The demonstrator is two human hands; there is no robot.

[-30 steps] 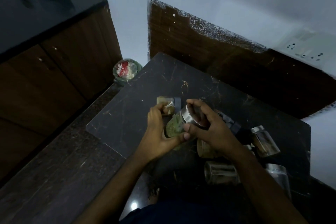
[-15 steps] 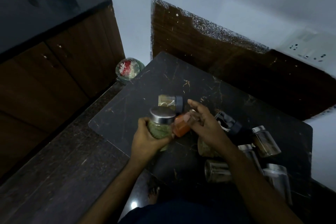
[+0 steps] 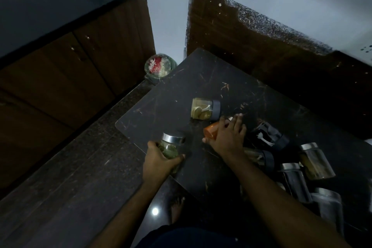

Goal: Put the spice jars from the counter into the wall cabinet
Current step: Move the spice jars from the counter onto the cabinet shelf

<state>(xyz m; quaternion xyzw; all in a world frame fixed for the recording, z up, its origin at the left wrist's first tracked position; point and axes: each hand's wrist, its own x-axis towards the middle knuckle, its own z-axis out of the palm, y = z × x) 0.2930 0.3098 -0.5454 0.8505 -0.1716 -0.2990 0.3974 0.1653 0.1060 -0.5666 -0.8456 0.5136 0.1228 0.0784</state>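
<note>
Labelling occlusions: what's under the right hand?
An orange jar lies on its side under the right hand, its orange end poking out left. The fingers cover its far end, so the lid is hidden; the grip looks closed on it.

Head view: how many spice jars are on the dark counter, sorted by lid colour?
Silver-lidded jars: 4, counting the green herb jar in the left hand
Dark-lidded jars: 3
Orange jar, lid hidden under the right hand: 1
Total: 8 clearly visible
</note>
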